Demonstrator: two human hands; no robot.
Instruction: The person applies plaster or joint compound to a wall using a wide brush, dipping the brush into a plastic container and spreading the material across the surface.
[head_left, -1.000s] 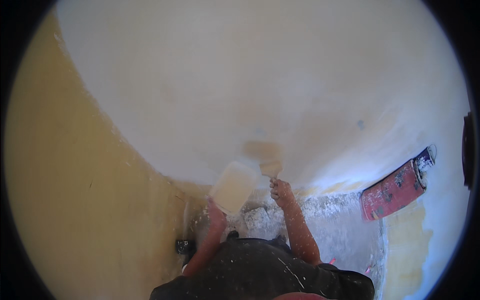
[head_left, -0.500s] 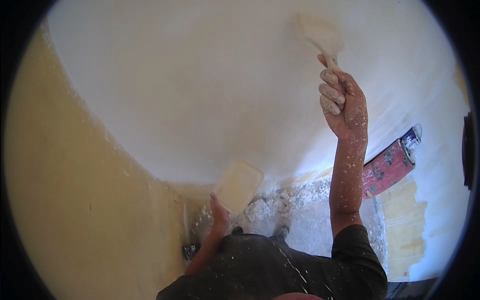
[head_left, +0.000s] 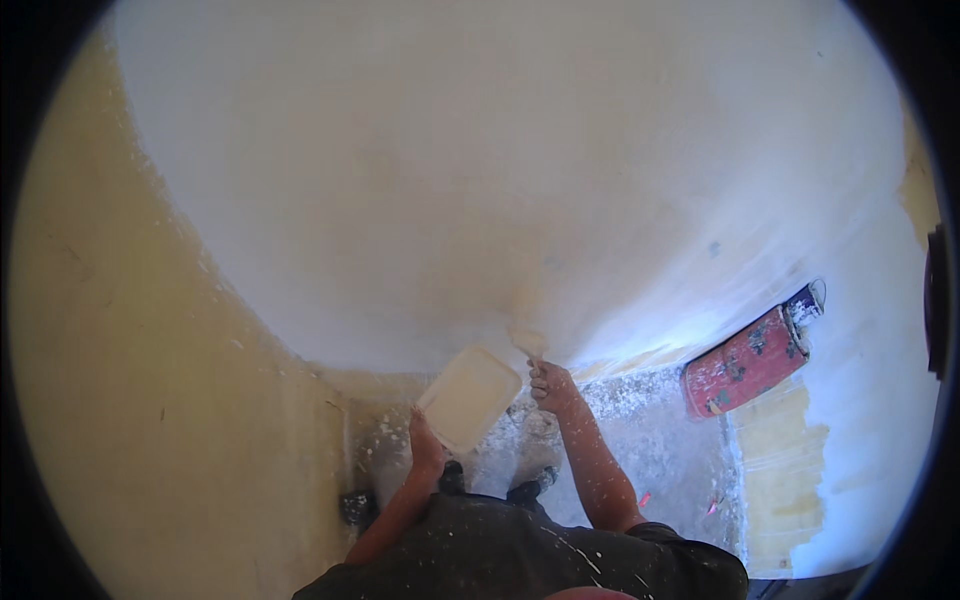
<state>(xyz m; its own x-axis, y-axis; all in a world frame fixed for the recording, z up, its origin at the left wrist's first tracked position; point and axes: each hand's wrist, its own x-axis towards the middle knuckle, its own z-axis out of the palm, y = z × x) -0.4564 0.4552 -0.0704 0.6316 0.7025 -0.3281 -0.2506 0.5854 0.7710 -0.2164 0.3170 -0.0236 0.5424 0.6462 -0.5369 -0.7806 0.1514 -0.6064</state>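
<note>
My left hand (head_left: pixel 426 445) is closed on the lower left edge of a shallow, cream rectangular tray (head_left: pixel 470 398), tilted in front of my body. A pale coating covers the tray's inside. My right hand (head_left: pixel 553 387), spattered with white, grips the handle of a wide flat paintbrush (head_left: pixel 530 342). The brush's pale head is near the tray's upper right corner, and I cannot tell whether it touches the wall behind. Ahead rises a wall (head_left: pixel 400 180) coated whitish, with duller, damp-looking patches in its middle.
A yellowish wall (head_left: pixel 150 400) stands on my left. To the right are a scuffed red drum (head_left: pixel 745 365) and a dark, white-smeared can (head_left: pixel 805 303) beside it. White splashes and small red scraps (head_left: pixel 713 507) mark the grey floor (head_left: pixel 620 440). A dark object (head_left: pixel 357 508) lies by the left wall.
My right hand has come down and left with the paintbrush, from high on the wall to beside the tray. The tray has shifted slightly left and down in view.
</note>
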